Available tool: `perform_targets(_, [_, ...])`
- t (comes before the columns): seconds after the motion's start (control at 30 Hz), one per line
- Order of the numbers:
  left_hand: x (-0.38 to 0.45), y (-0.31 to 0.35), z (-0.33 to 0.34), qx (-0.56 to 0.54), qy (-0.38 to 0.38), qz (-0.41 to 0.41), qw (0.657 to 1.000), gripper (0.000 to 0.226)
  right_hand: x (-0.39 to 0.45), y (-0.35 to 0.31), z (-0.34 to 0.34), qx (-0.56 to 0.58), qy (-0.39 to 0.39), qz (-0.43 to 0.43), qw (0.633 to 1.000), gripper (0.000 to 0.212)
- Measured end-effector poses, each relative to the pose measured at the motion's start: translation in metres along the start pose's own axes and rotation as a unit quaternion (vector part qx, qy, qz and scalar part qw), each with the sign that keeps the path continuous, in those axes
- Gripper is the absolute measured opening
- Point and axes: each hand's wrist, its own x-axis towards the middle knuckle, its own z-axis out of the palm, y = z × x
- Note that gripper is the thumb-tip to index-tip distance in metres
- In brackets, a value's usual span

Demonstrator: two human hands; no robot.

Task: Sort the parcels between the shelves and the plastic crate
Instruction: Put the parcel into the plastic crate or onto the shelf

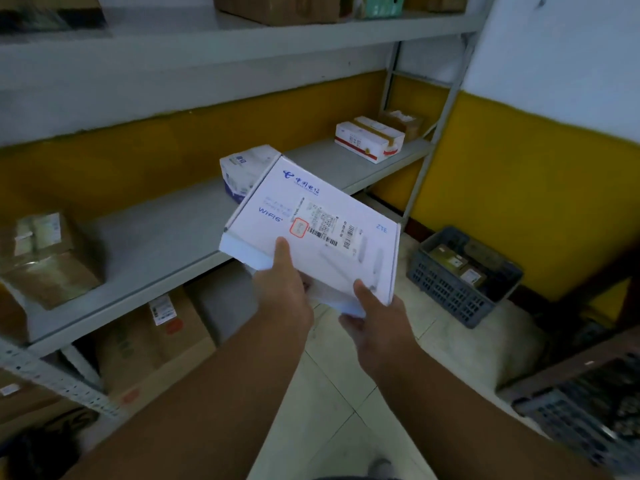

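Both hands hold a flat white box (322,216) with blue print and a shipping label, in front of the middle shelf (166,244). My left hand (282,289) grips its near left edge, thumb on top. My right hand (375,317) grips the near right corner, thumb on top. On the floor by the yellow wall at the right stands a dark grey plastic crate (460,296) with brown parcels inside. Behind the held box, a small white and blue parcel (242,171) rests on the shelf.
A taped brown parcel (48,258) sits at the shelf's left end, and white and red boxes (370,138) at its far right end. Cardboard boxes (156,344) stand under the shelf; more fill the top shelf (277,8). Another dark crate (588,417) is at the lower right.
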Motion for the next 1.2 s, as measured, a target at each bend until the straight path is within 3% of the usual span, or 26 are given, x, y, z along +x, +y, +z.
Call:
perform_targets(0.13, [0.004, -0.024, 0.034, -0.019, -0.072, -0.035, 0.997, 0.016, 0.032, -0.027, -0.035, 0.105, 0.049, -0.009, 0.993, 0.044])
perform_targets(0.23, [0.010, -0.039, 0.065, -0.030, -0.117, -0.051, 0.991, 0.026, 0.059, -0.053, -0.065, 0.100, 0.069, -0.027, 0.992, 0.038])
perform_targets(0.33, [0.031, -0.050, 0.093, -0.008, -0.124, -0.050, 0.991, 0.019, 0.092, -0.083, -0.098, 0.083, 0.103, -0.049, 0.990, 0.030])
perform_targets(0.47, [0.061, -0.063, 0.137, 0.145, -0.126, -0.025, 0.981, 0.067, 0.148, -0.136, -0.147, 0.048, 0.159, -0.047, 0.985, 0.021])
perform_targets(0.5, [0.062, -0.066, 0.153, 0.177, -0.150, -0.035, 0.972, 0.063, 0.163, -0.151, -0.159, 0.039, 0.160, -0.046, 0.985, 0.020])
perform_targets(0.57, [0.066, -0.074, 0.189, 0.228, -0.207, -0.078, 0.948, 0.032, 0.193, -0.179, -0.181, 0.015, 0.152, -0.044, 0.987, 0.017])
perform_targets(0.63, [0.071, -0.083, 0.225, 0.261, -0.233, -0.113, 0.930, 0.030, 0.223, -0.205, -0.201, -0.001, 0.138, -0.042, 0.990, 0.015])
perform_targets(0.77, [0.094, -0.112, 0.290, 0.258, -0.231, -0.130, 0.929, 0.033, 0.279, -0.239, -0.222, 0.046, 0.165, -0.021, 0.985, 0.052])
perform_targets(0.9, [0.107, -0.156, 0.347, 0.216, -0.230, -0.105, 0.943, 0.023, 0.327, -0.242, -0.210, 0.160, 0.217, -0.026, 0.963, 0.071])
perform_targets(1.03, [0.130, -0.192, 0.400, 0.193, -0.208, -0.105, 0.953, 0.034, 0.368, -0.239, -0.171, 0.202, 0.170, -0.032, 0.964, 0.072])
perform_targets(1.2, [0.189, -0.206, 0.477, 0.175, -0.246, -0.186, 0.935, 0.033, 0.445, -0.277, -0.178, 0.185, 0.221, -0.069, 0.955, 0.065])
